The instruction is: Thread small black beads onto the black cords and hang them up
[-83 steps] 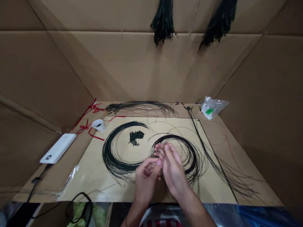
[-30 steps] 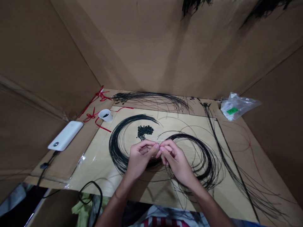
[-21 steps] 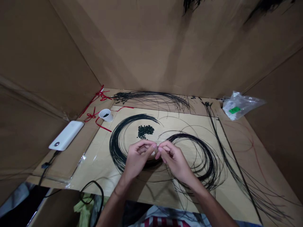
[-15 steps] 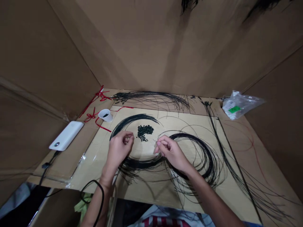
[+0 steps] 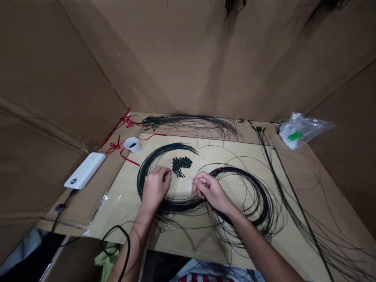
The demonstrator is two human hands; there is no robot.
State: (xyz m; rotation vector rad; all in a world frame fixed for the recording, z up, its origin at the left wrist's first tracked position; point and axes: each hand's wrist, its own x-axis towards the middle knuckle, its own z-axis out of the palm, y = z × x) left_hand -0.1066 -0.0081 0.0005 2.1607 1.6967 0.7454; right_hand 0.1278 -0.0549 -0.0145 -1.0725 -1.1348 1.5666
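My left hand [image 5: 154,187] rests on the light board [image 5: 123,199] with its fingers curled, fingertips close to a small pile of black beads [image 5: 181,165]. My right hand [image 5: 207,189] is closed in a pinch on the end of a thin black cord [image 5: 192,179], just right of the beads. Under both hands lie two big coils of black cords: one [image 5: 147,168] on the left and one [image 5: 258,199] on the right. What, if anything, the left fingers hold is too small to make out.
A small white cup [image 5: 132,144] and red strings [image 5: 119,129] lie at the back left, a white power bank [image 5: 85,176] further left. More black cords [image 5: 190,121] lie along the back and right side [image 5: 293,199]. A plastic bag [image 5: 302,129] sits back right. Cardboard walls surround the board.
The two hands, held together over the coils a second ago, have parted. My left hand moved left and then toward the bead pile. My right hand stayed with the cord.
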